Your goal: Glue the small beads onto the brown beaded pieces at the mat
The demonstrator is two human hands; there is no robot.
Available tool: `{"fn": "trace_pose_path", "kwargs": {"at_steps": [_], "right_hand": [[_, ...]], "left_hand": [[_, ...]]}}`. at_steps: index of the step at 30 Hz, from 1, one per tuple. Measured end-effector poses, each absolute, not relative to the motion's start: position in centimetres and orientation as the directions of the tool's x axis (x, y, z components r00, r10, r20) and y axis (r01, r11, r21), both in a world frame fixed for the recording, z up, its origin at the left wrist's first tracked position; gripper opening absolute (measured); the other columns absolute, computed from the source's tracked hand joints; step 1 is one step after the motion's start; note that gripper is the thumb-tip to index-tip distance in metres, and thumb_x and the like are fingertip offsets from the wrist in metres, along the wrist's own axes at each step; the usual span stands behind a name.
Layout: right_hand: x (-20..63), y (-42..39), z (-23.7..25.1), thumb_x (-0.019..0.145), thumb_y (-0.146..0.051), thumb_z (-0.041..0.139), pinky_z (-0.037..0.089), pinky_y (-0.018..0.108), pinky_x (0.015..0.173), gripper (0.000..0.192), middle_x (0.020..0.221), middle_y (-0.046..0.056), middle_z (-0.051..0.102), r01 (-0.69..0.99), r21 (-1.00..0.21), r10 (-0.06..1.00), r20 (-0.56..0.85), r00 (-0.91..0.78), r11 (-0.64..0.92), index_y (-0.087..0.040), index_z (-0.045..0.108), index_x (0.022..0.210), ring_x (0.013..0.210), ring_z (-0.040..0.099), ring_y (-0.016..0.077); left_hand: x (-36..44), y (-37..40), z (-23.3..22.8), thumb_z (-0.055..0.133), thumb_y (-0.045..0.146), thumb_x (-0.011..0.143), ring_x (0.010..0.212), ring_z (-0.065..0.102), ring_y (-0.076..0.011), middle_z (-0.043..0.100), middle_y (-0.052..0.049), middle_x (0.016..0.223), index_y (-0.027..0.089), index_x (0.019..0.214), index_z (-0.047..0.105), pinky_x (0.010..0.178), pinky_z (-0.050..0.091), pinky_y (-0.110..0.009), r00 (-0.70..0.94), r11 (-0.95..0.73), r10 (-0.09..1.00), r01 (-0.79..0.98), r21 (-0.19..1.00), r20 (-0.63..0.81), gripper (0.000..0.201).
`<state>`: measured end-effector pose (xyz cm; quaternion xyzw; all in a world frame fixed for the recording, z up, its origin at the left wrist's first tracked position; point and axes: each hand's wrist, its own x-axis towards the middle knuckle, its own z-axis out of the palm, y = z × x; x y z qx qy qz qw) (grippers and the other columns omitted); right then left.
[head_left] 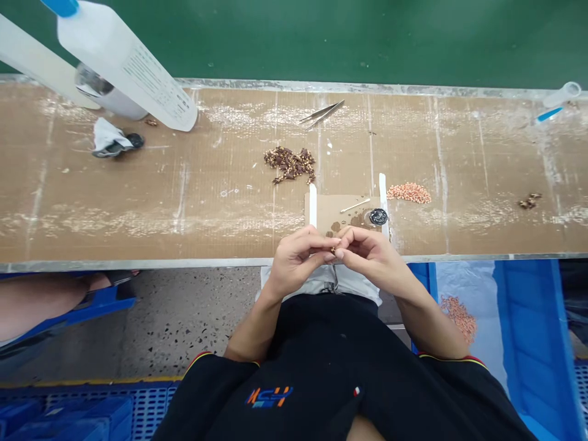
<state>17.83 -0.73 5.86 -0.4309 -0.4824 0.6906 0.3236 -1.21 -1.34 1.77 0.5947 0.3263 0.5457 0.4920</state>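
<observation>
1. Tiny brown-and-gold part (333,250) sits pinched between both hands, just off the near edge of the tabletop (138,202), above the lap.
2. Left hand (298,254): grip closed, fingertips curled onto the part from its side.
3. Right hand (370,251): grip closed too, thumb and forefinger meeting the left hand's right at the part.
4. By my reading this is a fitting or joining step, two small bits pressed together; the next move would call for fine fingertip alignment, not force.
5. Further left, a white bottle (124,67) leans over the tabletop, with a crumpled rag (110,139) beside it.
6. Mid-table lies a dark parts pile (290,163), with tweezers (322,114) beyond it.
7. Just past the hands are a cardboard pad (344,211) and a small round dish (378,215); right of them, a pink parts pile (409,193).
8. Hard to make out: the part's shape, and whether it is one piece or two, because the fingers cover it. The bottle's top is cut off.
</observation>
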Motion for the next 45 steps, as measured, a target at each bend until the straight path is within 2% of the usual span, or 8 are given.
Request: {"fn": "trace_pose_path", "kwargs": {"at_steps": [5, 11, 16, 21, 24, 34, 41, 45], "right_hand": [[17.7, -1.3, 5.7, 0.085, -0.066, 0.082, 0.055, 0.030, 0.069, 0.047, 0.074, -0.001, 0.060, -0.083, -0.921, 0.854, -0.316, -0.412, -0.381, -0.023, 0.063, 0.085, 0.069, 0.060, 0.0138], [17.5, -1.7, 5.5, 0.089, -0.073, 0.072, 0.044, 0.027, 0.059, 0.054, 0.070, -0.002, 0.055, -0.042, -0.938, 0.873, -0.304, -0.381, -0.344, -0.022, 0.061, 0.081, 0.063, 0.048, 0.0119], [17.5, -1.8, 5.4, 0.090, -0.062, 0.074, 0.039, 0.025, 0.055, 0.045, 0.068, -0.003, 0.051, -0.036, -0.956, 0.909, -0.265, -0.322, -0.291, -0.022, 0.056, 0.078, 0.061, 0.044, 0.0111], [17.3, -1.9, 5.2, 0.089, -0.036, 0.069, 0.043, 0.026, 0.058, 0.022, 0.069, -0.002, 0.057, 0.040, -0.983, 0.951, -0.184, -0.248, -0.180, -0.022, 0.057, 0.077, 0.062, 0.050, 0.0117], [17.2, -2.0, 5.2, 0.087, -0.029, 0.065, 0.043, 0.025, 0.058, 0.014, 0.068, -0.002, 0.059, 0.074, -0.989, 0.964, -0.141, -0.224, -0.127, -0.022, 0.057, 0.077, 0.061, 0.052, 0.0116], [17.2, -2.0, 5.4, 0.088, -0.026, 0.060, 0.043, 0.025, 0.057, 0.012, 0.068, -0.002, 0.059, 0.130, -0.990, 0.966, -0.090, -0.242, -0.059, -0.023, 0.057, 0.077, 0.060, 0.053, 0.0114], [17.3, -1.8, 5.4, 0.087, -0.027, 0.061, 0.043, 0.025, 0.057, 0.012, 0.067, -0.002, 0.060, 0.175, -0.984, 0.964, -0.086, -0.252, -0.042, -0.023, 0.057, 0.076, 0.059, 0.052, 0.0115], [17.4, -1.9, 5.5, 0.087, -0.029, 0.062, 0.044, 0.026, 0.059, 0.014, 0.067, -0.002, 0.060, 0.189, -0.981, 0.963, -0.093, -0.251, -0.045, -0.023, 0.056, 0.076, 0.060, 0.051, 0.0123]], "left_hand": [[-0.7, -1.5, 1.5, 0.083, 0.025, 0.092, 0.068, 0.067, -0.0114, 0.070, -0.002, 0.082, 0.028, 0.110, 0.085, 0.058, 0.056, -0.021, 0.150, -0.208, 0.957, -0.243, 0.947, 0.249, 0.018], [-0.5, -1.6, 2.0, 0.082, 0.020, 0.092, 0.069, 0.065, -0.0113, 0.075, -0.003, 0.083, 0.028, 0.109, 0.085, 0.061, 0.053, -0.022, 0.139, -0.278, 0.943, -0.167, 0.946, 0.301, 0.019], [-0.6, -2.0, 2.5, 0.079, 0.014, 0.092, 0.073, 0.067, -0.0117, 0.078, -0.003, 0.085, 0.029, 0.111, 0.084, 0.065, 0.053, -0.022, 0.158, -0.304, 0.935, -0.108, 0.946, 0.318, 0.025], [-0.7, -2.1, 2.9, 0.078, 0.023, 0.094, 0.076, 0.070, -0.0148, 0.077, -0.005, 0.083, 0.023, 0.100, 0.084, 0.068, 0.056, -0.026, 0.157, -0.173, 0.970, -0.105, 0.979, 0.188, 0.009], [-0.6, -2.1, 3.0, 0.079, 0.027, 0.093, 0.072, 0.068, -0.0142, 0.074, -0.004, 0.077, 0.022, 0.096, 0.084, 0.066, 0.055, -0.025, 0.159, -0.115, 0.978, -0.124, 0.986, 0.134, 0.007], [-0.2, -1.8, 2.5, 0.087, 0.031, 0.087, 0.064, 0.065, -0.0093, 0.071, -0.002, 0.073, 0.021, 0.086, 0.082, 0.060, 0.054, -0.019, 0.175, -0.002, 0.983, -0.312, 0.950, 0.060, 0.012], [-0.9, -1.5, 2.9, 0.085, 0.030, 0.089, 0.081, 0.075, -0.0156, 0.078, -0.008, 0.087, 0.020, 0.088, 0.082, 0.072, 0.061, -0.025, 0.233, 0.010, 0.971, -0.244, 0.970, 0.049, 0.010], [-0.9, -1.7, 2.7, 0.085, 0.030, 0.089, 0.076, 0.073, -0.0139, 0.076, -0.006, 0.082, 0.020, 0.088, 0.081, 0.069, 0.060, -0.023, 0.229, -0.003, 0.972, -0.231, 0.973, 0.057, 0.011]]}}
